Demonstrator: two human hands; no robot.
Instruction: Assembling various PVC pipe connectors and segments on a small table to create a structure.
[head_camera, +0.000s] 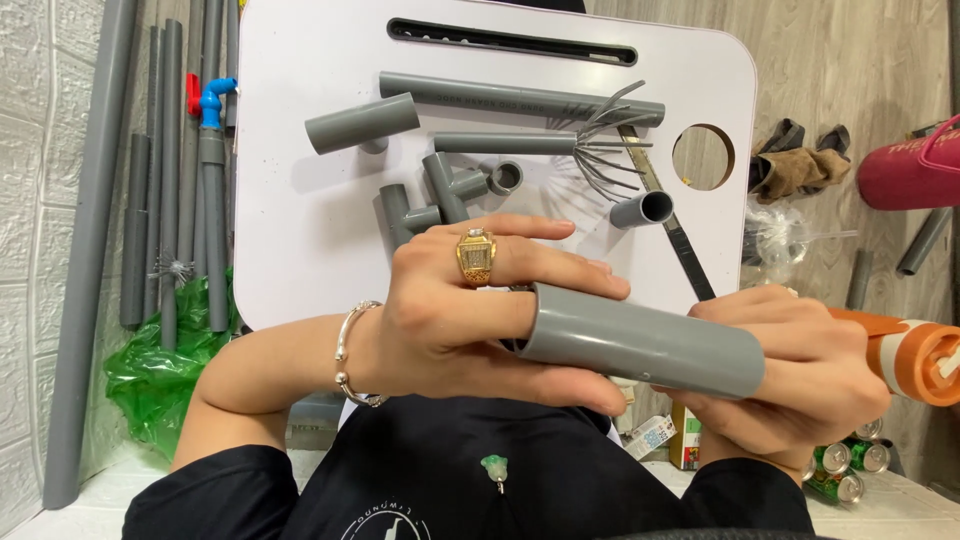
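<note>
Left hand (450, 320) gripping grey pipe (640, 345); right hand (790, 375) clutching pipe end plus, probably, glue tube (915, 355); crowded grip risking slip.

An orange tube (915, 355) with a paler band sits in the right hand (790, 375), its capped end pointing toward the right edge of the view. Below that hand, on the floor, lies a small white label or packet (651, 436) with dark print (too small to make out), tilted on one corner. Just beside it stands a small carton (684, 450) in red and yellow. Further right, a cluster of green drink cans (845, 470) lies with silver tops facing up, partly hidden under the right hand's wrist.
</note>
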